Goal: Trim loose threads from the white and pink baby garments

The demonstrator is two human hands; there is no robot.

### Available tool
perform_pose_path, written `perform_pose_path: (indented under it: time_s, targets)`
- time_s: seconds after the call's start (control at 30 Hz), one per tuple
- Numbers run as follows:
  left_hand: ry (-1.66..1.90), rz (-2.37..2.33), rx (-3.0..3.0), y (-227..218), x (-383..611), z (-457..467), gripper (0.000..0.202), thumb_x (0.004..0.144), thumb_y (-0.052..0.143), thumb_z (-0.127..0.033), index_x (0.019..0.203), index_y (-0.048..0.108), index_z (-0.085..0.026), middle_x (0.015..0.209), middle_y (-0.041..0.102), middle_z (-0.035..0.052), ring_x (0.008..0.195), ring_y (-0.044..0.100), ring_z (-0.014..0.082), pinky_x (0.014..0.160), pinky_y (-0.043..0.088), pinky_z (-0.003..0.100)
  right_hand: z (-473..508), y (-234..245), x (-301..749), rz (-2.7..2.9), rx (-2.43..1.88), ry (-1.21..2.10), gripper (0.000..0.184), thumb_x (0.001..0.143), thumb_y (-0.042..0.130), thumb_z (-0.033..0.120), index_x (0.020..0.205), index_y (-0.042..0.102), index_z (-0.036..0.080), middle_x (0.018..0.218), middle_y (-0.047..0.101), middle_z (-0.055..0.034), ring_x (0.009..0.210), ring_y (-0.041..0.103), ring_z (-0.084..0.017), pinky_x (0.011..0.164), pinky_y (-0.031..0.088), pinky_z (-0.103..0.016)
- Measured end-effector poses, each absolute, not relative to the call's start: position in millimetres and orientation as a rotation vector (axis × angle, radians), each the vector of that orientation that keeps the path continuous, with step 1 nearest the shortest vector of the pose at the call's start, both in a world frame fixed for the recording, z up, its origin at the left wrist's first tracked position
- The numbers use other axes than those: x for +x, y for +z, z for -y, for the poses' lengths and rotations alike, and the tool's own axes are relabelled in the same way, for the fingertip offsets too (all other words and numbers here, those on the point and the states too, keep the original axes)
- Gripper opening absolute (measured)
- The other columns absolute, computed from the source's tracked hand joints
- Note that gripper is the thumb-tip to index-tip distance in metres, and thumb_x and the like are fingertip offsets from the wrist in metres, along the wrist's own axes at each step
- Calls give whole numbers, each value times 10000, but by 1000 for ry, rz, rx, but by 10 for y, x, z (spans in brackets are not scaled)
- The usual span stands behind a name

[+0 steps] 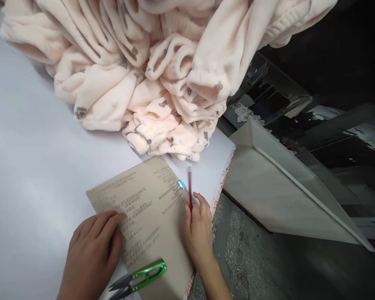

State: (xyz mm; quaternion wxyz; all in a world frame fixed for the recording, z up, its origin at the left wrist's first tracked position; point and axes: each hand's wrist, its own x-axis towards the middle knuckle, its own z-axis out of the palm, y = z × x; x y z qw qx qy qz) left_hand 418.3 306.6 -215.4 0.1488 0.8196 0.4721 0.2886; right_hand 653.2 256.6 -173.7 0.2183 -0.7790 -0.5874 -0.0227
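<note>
My right hand [200, 229] grips a slim red pen [190, 189] between thumb and fingers, over the right edge of a page. The far end of the pen is blurred and points away from me. Beneath is a brownish notebook or card sheet [143, 233] with rows of handwriting. A blue binder clip [181, 184] is fixed on its right edge. My left hand [93, 250] rests at the left edge of the sheet, fingers bent loosely and fingertips on the paper, holding nothing visible. Green-handled thread snips [146, 275] lie on the lower part of the sheet, blades toward my left hand.
A large heap of pale pink plush garments [162, 91] with small printed figures covers the back of the white table [25, 158]. The table's right edge has frayed red-and-white trim [221, 181]. Beyond it stand a pale slanted panel or bin [287, 183] and a grey floor [240, 254].
</note>
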Motion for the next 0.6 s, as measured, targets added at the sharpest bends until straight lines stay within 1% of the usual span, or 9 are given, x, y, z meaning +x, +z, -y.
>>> perform_pose_path:
  time_s: [0.1, 0.13, 0.2, 0.27, 0.33, 0.4, 0.47, 0.5, 0.6]
  targets:
    - [840, -1354, 2341, -2149, 4177, -3080, 204, 879, 405, -220, 1030, 541, -199, 1016, 624, 81, 893, 567, 264, 780, 432, 427, -2503, -1797, 6554, 1727, -2180, -78, 181, 934, 398, 168, 896, 575, 156, 1229, 521, -174, 1197, 425, -330, 991, 308, -596]
    - [841, -1355, 2340, -2148, 4175, -3083, 200, 878, 408, -219, 1031, 537, -203, 1018, 623, 78, 895, 567, 261, 782, 433, 425, -2476, -1809, 6556, 1748, -2189, -79, 171, 927, 408, 158, 931, 579, 154, 1235, 523, -172, 1204, 423, -333, 996, 300, -603]
    - [841, -1351, 2336, -2148, 4170, -3087, 192, 878, 416, -221, 1031, 531, -210, 1020, 618, 74, 899, 563, 256, 784, 435, 422, -2401, -1793, 6543, 1769, -2206, -77, 195, 927, 433, 170, 1076, 558, 159, 1283, 494, -166, 1222, 410, -330, 992, 319, -592]
    - [835, -1346, 2326, -2150, 4167, -3091, 185, 882, 417, -226, 1029, 528, -215, 1023, 609, 71, 905, 557, 254, 789, 432, 425, -2293, -1719, 6489, 1783, -2191, -33, 283, 938, 441, 192, 1218, 482, 180, 1336, 447, -150, 1246, 385, -306, 995, 349, -544]
    - [816, -1339, 2319, -2156, 4164, -3096, 178, 883, 417, -234, 1015, 535, -219, 1023, 603, 69, 908, 551, 254, 793, 427, 428, -2162, -1617, 6381, 1844, -2111, 83, 325, 941, 469, 213, 1264, 433, 208, 1340, 442, -118, 1245, 387, -269, 1002, 366, -471]
    - [789, -1342, 2308, -2168, 4164, -3101, 182, 880, 420, -244, 1003, 552, -218, 1022, 604, 68, 912, 544, 257, 795, 422, 429, -2028, -1546, 6234, 1975, -1976, 237, 358, 904, 570, 265, 1239, 450, 223, 1270, 507, -88, 1177, 451, -255, 976, 386, -419]
    - [794, -1360, 2286, -2184, 4166, -3105, 203, 877, 410, -262, 984, 576, -212, 1006, 611, 67, 908, 538, 259, 793, 419, 428, -1911, -1553, 6092, 2109, -1860, 312, 407, 833, 678, 319, 1187, 499, 230, 1132, 591, -65, 1018, 546, -255, 895, 418, -407]
    - [803, -1373, 2271, -2191, 4167, -3108, 219, 877, 400, -271, 977, 586, -210, 997, 614, 66, 905, 536, 259, 789, 419, 425, -1864, -1588, 6037, 2137, -1834, 313, 396, 808, 706, 326, 1148, 527, 231, 1051, 619, -54, 928, 573, -249, 840, 431, -402]
    - [810, -1389, 2248, -2200, 4170, -3118, 256, 877, 377, -296, 961, 604, -213, 988, 621, 58, 895, 537, 251, 773, 424, 411, -1775, -1759, 5986, 2002, -1902, 254, 228, 815, 685, 261, 1013, 578, 224, 867, 627, -33, 768, 572, -234, 718, 436, -384]
